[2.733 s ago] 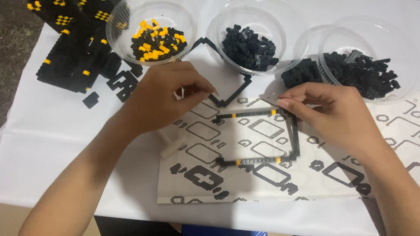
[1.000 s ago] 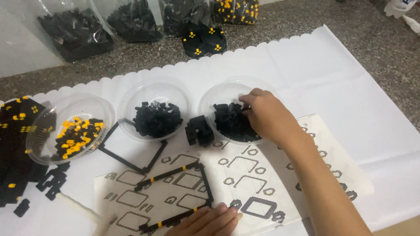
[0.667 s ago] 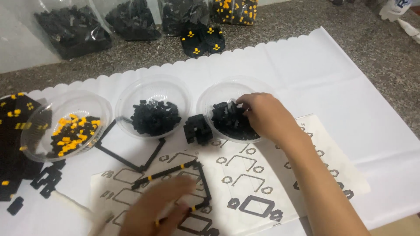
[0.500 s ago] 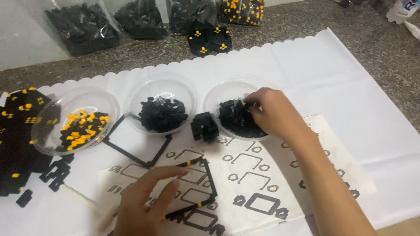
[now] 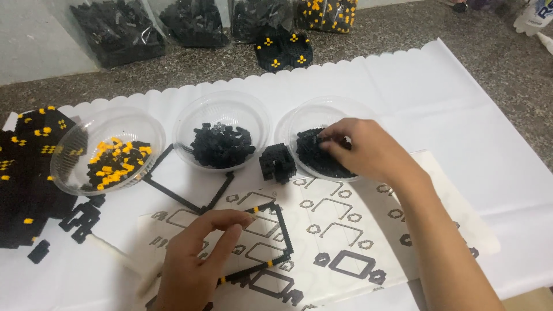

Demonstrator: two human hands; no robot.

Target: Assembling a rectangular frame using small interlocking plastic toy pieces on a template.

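We are picking small black bricks out of the right-hand clear bowl [image 5: 299, 118], at 1 o'clock from the frame we are building; our right hand [image 5: 366, 151] is reaching in palm-down, fingertips [image 5: 329, 138] pinched narrow among the black bricks [image 5: 318, 158], though we cannot tell whether 1 is already gripped. Our left hand [image 5: 193, 262] is steadying the thin black-and-yellow brick frame [image 5: 275, 235], index finger and thumb curled at its top edge, on the printed instruction sheet [image 5: 345, 230]. Judging by this, the fetching step is under way; fitting calls for a fine pinch. At 11 o'clock, 2 more bowls are holding black bricks [image 5: 222, 144] and yellow-and-black bricks [image 5: 118, 162].
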